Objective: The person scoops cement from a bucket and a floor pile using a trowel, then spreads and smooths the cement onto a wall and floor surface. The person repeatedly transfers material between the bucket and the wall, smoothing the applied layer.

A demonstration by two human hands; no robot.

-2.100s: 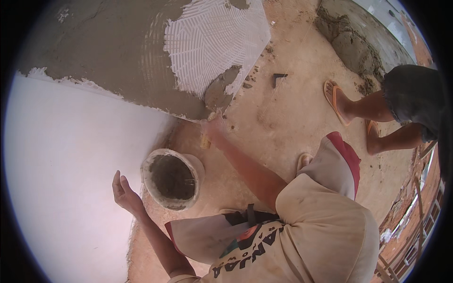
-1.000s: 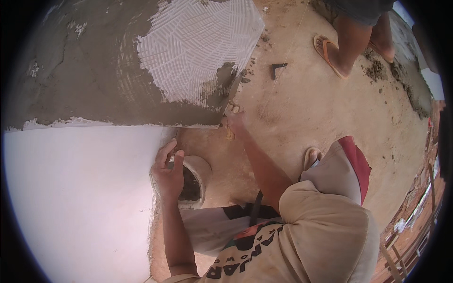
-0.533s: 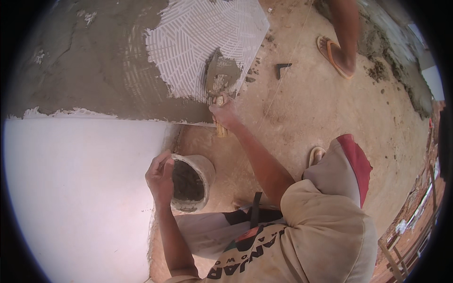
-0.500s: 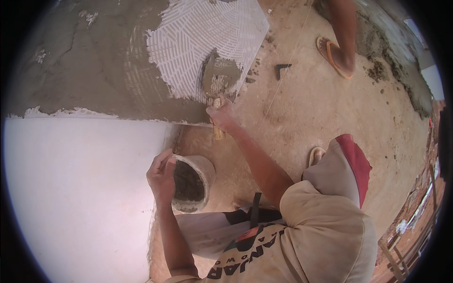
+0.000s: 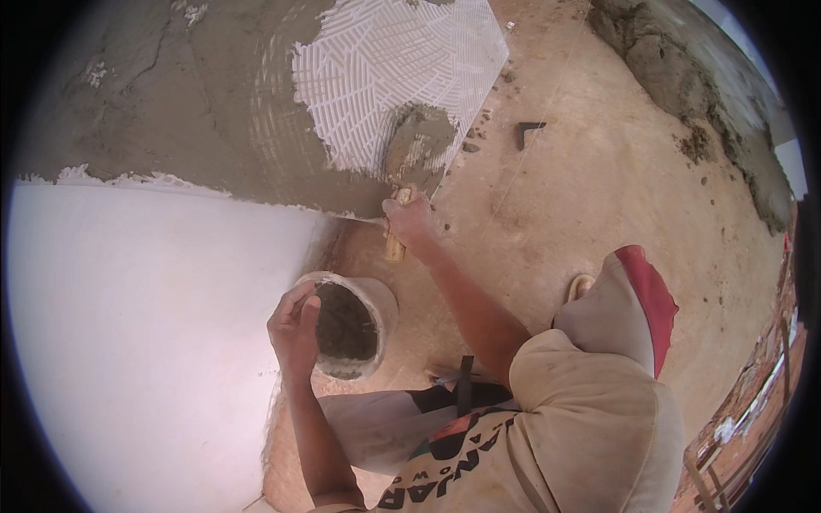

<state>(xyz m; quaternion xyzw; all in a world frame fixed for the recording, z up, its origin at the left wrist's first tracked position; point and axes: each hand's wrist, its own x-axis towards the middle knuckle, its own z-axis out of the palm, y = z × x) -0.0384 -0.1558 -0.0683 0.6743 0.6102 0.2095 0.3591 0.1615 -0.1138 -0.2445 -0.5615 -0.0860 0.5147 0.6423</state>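
Observation:
My right hand (image 5: 412, 224) is closed around the wooden handle of a trowel (image 5: 396, 244). Its blade is hard to tell apart from the grey mortar (image 5: 419, 141) at the lower corner of a white surface with ridges (image 5: 389, 64). My left hand (image 5: 293, 329) hovers at the left rim of a bucket (image 5: 386, 312), overlapping it in the picture. Its fingers are loosely bent with the thumb apart, and nothing shows in them. Dark wet mortar (image 5: 346, 321) lies inside the bucket.
Smooth grey mortar (image 5: 171, 111) covers the far left. A smooth white slab (image 5: 145, 333) fills the near left. A small black angle piece (image 5: 526, 131) and a thin string lie on the brown floor (image 5: 616, 197). More mortar (image 5: 676, 68) runs along the far right.
Another person's sandalled foot and leg have gone from the far right. The surroundings have shifted slightly right and down in the picture. My right hand stays on the trowel, my left by the bucket.

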